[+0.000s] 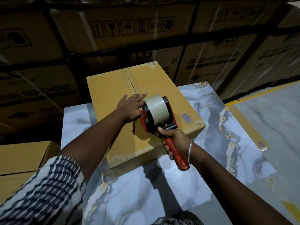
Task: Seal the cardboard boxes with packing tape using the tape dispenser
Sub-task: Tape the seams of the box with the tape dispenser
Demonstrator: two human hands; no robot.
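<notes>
Cardboard box (113, 95) on marble table (211, 111); stacked cartons (65, 38) behind.

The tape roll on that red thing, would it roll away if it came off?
Probably. The tape roll is round and wide, so it would likely roll on the smooth table. Here the tape dispenser holds it, gripped by the right hand.

White sleeve (43, 190) with dark dashed stripes on left arm, silver bangle (190, 151) on right wrist
</notes>
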